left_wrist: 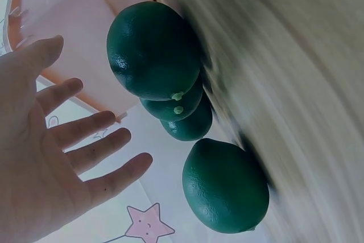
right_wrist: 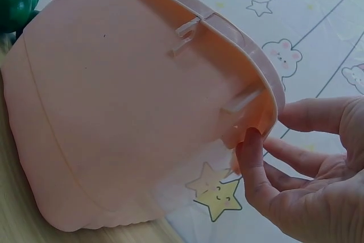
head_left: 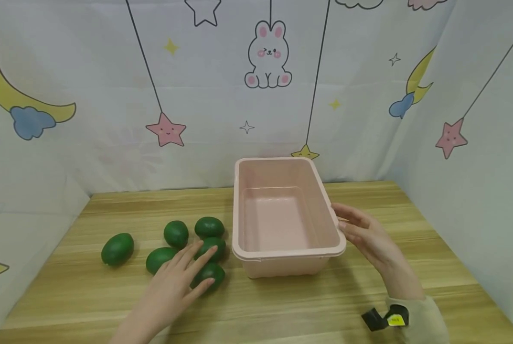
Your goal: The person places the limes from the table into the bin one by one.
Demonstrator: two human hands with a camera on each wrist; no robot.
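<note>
Several green limes (head_left: 117, 249) lie on the left part of the table. My left hand (head_left: 170, 285) is over the nearest group, its fingers spread and fairly straight, partly covering a lime (head_left: 159, 259). The left wrist view shows the palm and fingers (left_wrist: 116, 180) apart from the limes (left_wrist: 153, 52). To their right stands an upright pink plastic bin (head_left: 288, 253) with nothing in it. At the bin's right side, my right hand (head_left: 377, 243) holds the rim near its front corner. In the right wrist view, bent fingers (right_wrist: 253, 166) meet the rim's underside.
The wood-grain table (head_left: 278, 310) runs up to a white cloth backdrop (head_left: 213, 100) printed with stars, moons and a rabbit. More cloth hangs at both sides. A black strap with a yellow label (head_left: 396, 320) is on the right sleeve.
</note>
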